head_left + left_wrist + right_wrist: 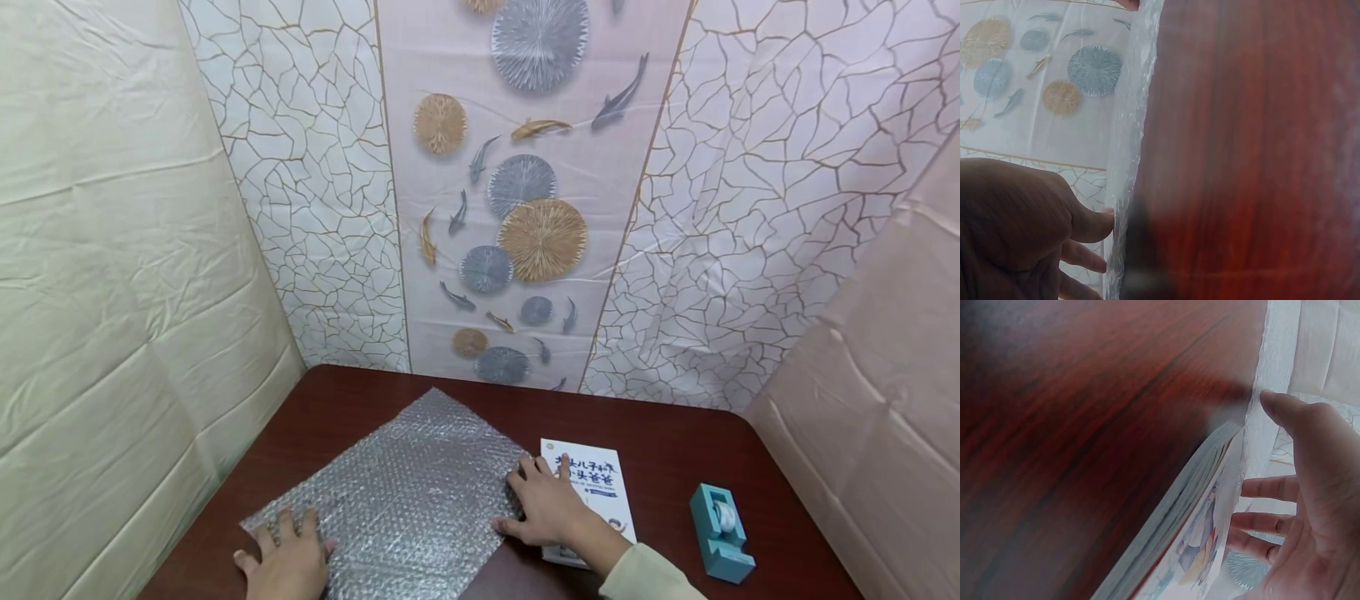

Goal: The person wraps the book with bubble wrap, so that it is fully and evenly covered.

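A sheet of clear bubble wrap [408, 492] lies flat on the dark red table, turned so that one corner points to the back. My left hand [291, 560] rests on its left part with the fingers spread; the left wrist view shows the thumb and fingertips touching the bubble wrap [1132, 125]. At the sheet's right edge, my right hand [551, 508] lies with spread fingers, some on the wrap and some reaching over a white book [609, 492]. Seen from the right wrist, the book [1191, 531] lies beside the wrap, its page edges showing.
A teal tape dispenser [722, 533] holding a roll of clear tape stands on the table [660, 442] right of the book. Fabric with a crackle and fish pattern [487, 208] hangs behind the table, and pale padded walls [112, 292] stand at both sides.
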Demonstrator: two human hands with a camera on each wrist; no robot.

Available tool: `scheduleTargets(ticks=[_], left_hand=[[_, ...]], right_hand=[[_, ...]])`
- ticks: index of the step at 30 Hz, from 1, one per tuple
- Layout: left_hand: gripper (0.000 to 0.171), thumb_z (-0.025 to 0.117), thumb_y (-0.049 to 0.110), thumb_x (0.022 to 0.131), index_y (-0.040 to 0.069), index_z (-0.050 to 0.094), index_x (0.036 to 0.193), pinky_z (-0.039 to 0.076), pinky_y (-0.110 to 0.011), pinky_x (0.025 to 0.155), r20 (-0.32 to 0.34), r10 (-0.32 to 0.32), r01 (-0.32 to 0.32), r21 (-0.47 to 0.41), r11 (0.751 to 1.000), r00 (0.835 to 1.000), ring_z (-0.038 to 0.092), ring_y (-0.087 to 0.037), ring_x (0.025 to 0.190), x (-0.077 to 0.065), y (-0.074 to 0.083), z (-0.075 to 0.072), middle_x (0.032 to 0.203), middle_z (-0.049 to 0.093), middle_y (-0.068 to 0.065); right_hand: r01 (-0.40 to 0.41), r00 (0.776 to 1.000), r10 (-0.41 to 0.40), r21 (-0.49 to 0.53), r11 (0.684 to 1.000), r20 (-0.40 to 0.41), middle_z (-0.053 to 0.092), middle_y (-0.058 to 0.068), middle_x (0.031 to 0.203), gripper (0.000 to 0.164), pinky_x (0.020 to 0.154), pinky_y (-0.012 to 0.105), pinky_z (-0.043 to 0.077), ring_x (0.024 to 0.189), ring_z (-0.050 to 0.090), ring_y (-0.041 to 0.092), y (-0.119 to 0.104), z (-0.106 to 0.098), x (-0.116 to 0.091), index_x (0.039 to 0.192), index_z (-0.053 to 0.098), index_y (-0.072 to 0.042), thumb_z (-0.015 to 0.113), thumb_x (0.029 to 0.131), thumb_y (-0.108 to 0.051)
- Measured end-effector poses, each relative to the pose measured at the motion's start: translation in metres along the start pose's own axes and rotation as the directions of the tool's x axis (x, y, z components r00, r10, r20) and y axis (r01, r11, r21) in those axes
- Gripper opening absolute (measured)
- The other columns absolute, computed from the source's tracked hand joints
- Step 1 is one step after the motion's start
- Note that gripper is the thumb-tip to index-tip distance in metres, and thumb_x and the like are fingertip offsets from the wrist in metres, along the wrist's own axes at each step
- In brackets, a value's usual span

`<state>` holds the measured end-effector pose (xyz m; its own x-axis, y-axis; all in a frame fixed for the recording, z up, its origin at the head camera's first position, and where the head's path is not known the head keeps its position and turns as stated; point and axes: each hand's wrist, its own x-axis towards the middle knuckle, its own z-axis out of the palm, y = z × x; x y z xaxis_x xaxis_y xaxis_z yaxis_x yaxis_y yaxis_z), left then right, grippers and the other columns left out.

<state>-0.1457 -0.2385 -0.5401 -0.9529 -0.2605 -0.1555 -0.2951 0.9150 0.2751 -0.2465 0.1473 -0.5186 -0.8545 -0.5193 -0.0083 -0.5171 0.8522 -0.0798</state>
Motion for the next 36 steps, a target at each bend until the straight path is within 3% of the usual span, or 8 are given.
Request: scheduleTargets(ticks=[5,22,36], left_hand=[[0.068,0.069,0.034,0.108,-0.008,0.048,0.157,0.019,-0.1,0.109,-0.027,0.005,-0.005,-0.001,1.0,1.0,0.022,-0.081,0.148,0.001,-0.001,0.001,0.162,0.033,-0.049],[0.068,0.069,0.031,0.108,-0.011,0.046,0.157,0.017,-0.101,0.109,-0.01,-0.035,0.035,0.018,0.999,0.999,0.02,-0.081,0.149,0.005,-0.001,-0.001,0.162,0.031,-0.052],[0.069,0.07,0.032,0.108,-0.011,0.047,0.157,0.018,-0.102,0.107,-0.006,-0.029,0.029,0.033,0.999,1.0,0.021,-0.082,0.148,0.012,-0.008,0.0,0.162,0.033,-0.051]], right_hand=[[0.009,1.0,-0.009,0.011,1.0,-0.014,0.059,0.019,0.156,0.077,0.115,0.094,0.027,0.14,0.057,0.04,0.0,0.001,-0.002,0.144,0.071,-0.014,0.068,0.096,-0.075],[0.039,0.999,-0.039,0.043,0.998,-0.002,0.061,0.017,0.149,0.07,0.116,0.094,0.025,0.141,0.059,0.043,0.0,0.002,-0.007,0.14,0.073,-0.013,0.07,0.098,-0.069],[0.034,0.999,-0.035,0.056,0.998,0.011,0.061,0.018,0.152,0.069,0.116,0.095,0.022,0.142,0.058,0.044,-0.004,0.0,-0.011,0.137,0.074,-0.015,0.071,0.097,-0.07]])
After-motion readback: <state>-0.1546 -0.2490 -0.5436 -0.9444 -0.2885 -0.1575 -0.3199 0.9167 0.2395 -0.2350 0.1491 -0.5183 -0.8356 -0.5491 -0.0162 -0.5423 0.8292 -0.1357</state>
